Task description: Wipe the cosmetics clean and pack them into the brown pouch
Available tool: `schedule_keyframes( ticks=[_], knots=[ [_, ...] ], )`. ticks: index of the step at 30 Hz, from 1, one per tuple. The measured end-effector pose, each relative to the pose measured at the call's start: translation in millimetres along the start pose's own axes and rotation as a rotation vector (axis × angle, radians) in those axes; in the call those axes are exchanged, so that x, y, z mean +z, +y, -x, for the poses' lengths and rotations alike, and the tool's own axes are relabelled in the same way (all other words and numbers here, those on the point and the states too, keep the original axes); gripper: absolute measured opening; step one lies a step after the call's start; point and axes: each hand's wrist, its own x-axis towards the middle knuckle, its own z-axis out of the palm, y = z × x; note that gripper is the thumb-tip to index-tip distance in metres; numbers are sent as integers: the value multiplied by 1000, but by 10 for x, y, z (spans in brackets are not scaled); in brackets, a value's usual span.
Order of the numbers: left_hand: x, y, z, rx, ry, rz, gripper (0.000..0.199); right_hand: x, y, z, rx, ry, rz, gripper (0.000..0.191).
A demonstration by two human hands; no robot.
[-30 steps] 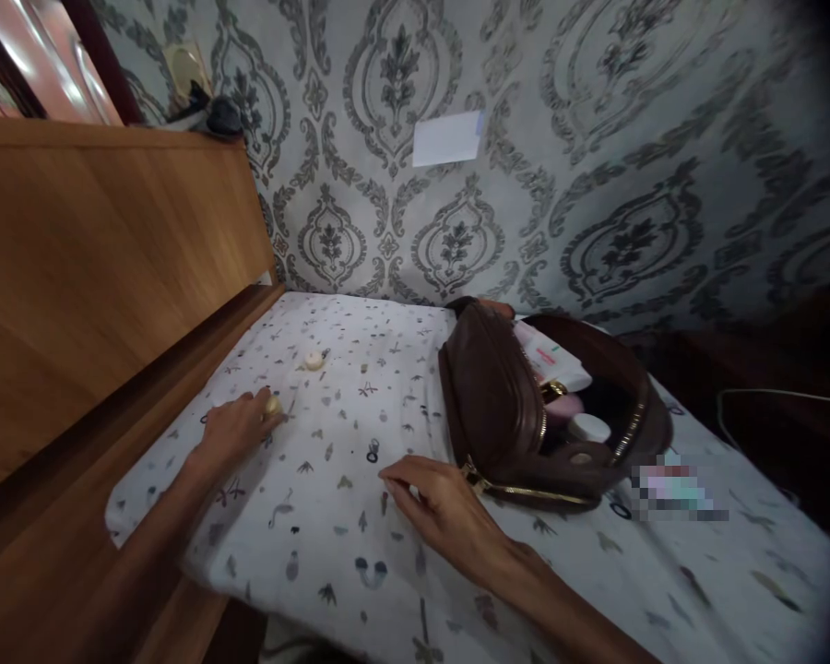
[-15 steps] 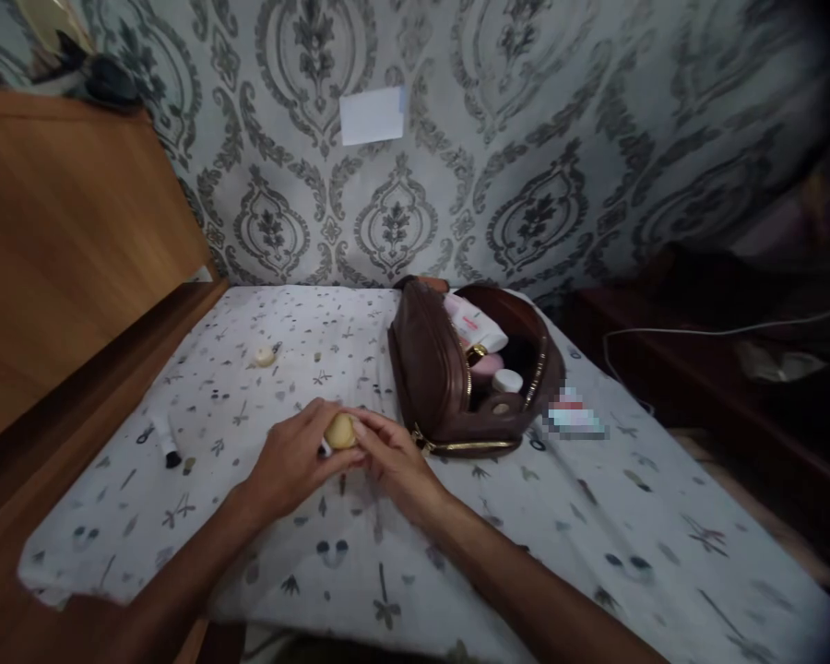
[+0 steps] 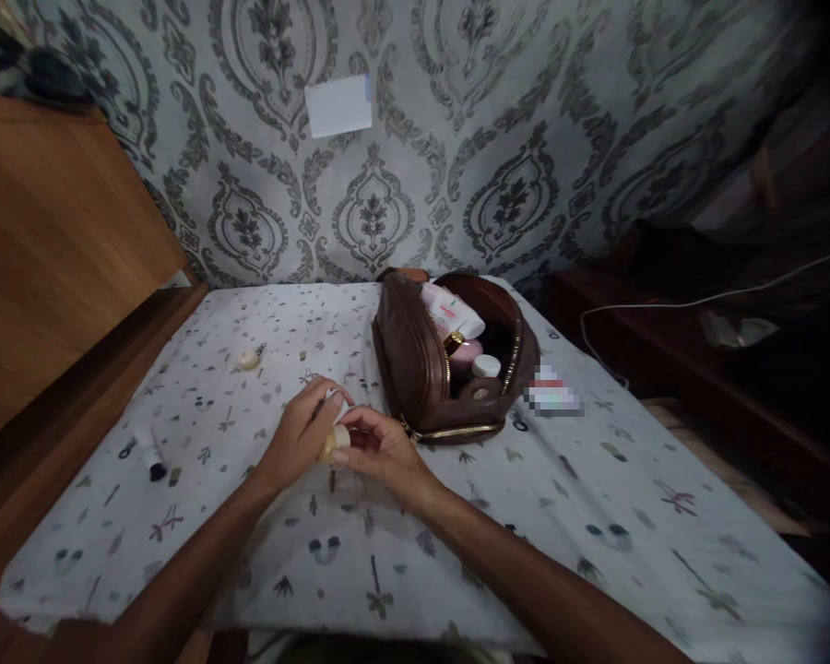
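Note:
Above the patterned cloth, my two hands meet in front of the bag. My right hand [image 3: 387, 452] pinches a small, round, pale-yellow jar [image 3: 333, 444] with a whitish top, between thumb and fingers. Closed around a small white object [image 3: 337, 403] is my left hand [image 3: 291, 441]; its fingers cover most of that object, so its kind is unclear. The jar also lies close against the left palm. To the right stands a brown zip bag [image 3: 415, 369], gaping at the top, with a white-and-pink tube [image 3: 453, 312] and a white-capped container [image 3: 486, 366] inside.
A small pale-yellow pot [image 3: 249, 358] sits on the cloth at the back left. A white tube with a black end [image 3: 150, 454] lies nearer on the left. Right of the bag is a blurred-out packet [image 3: 554, 392]. A wooden panel [image 3: 62, 203] borders the left side.
The jar has turned and sits lower between my hands, its whitish top now facing right. The white object now shows above it at my left fingers. The whole view has shifted slightly.

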Motion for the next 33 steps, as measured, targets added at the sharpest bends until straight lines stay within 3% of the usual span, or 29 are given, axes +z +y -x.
schedule_keyframes(
  ticks=[2,4,7,10,13,17,22,26,29,33],
  knots=[
    [34,-84,-29,-197,23,316,29,5,18,-4,-33,1,-6,44],
    [105,-184,-19,-307,106,493,33,10,44,-8,-96,40,37,45],
    [236,-308,28,-378,223,557,41,6,63,10,-263,141,249,38],
    [324,-350,77,-462,291,599,44,-29,37,45,-481,200,613,27],
    [353,-313,128,-558,254,622,48,-84,-10,59,-620,202,893,27],
    [313,-251,194,-618,194,572,52,-117,-44,53,-647,218,1053,29],
    [224,-273,205,-506,126,388,48,-87,-66,76,-556,142,1162,34],
    [231,-322,212,-707,173,488,49,-99,-133,105,-597,95,1114,39],
    [232,-351,248,-876,91,649,52,-97,-198,122,-611,122,1000,31],
    [190,-308,296,-785,48,764,51,-65,-318,168,-670,216,861,28]
  ],
)
